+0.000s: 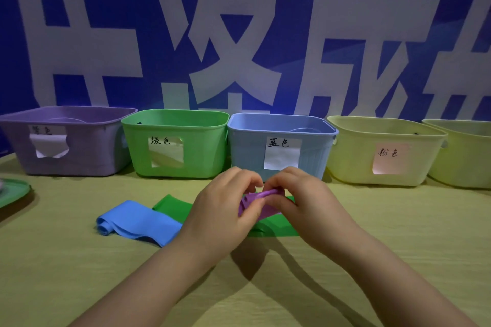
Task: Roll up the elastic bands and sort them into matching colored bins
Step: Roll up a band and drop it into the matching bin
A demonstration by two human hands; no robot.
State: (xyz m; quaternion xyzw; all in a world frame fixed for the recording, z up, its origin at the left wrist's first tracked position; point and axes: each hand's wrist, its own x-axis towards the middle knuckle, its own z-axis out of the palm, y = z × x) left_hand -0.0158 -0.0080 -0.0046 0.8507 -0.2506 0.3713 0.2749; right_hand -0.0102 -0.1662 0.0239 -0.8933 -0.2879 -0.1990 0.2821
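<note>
1. Two hands meet over the middle of the table (372, 220), fingertips together. The left hand (220, 210) and the right hand (300, 199) both pinch the purple band (256, 200), which is bunched between them above the green band (172, 207) lying flat beneath.
2. To roll it well, I'd judge the edges want squaring first. Thumbs and forefingers should then turn it tightly under even tension, so the coil neither cones out nor springs loose.
3. Its home, the purple bin (90, 151), stands at ten o'clock from the hands, at the end of the row. The green bin (202, 151) is at eleven, the blue bin (247, 148) at twelve and a pale yellow bin (353, 156) at two.
4. The bands look like thin, smooth, matte rubbery sheet, wide and floppy. The blue band (138, 220), at nine o'clock of the left hand, lies flat with its outer end curled into a loose roll.
5. The bins are round-cornered plastic tubs with paper labels, and the table shows faint wood grain.
</note>
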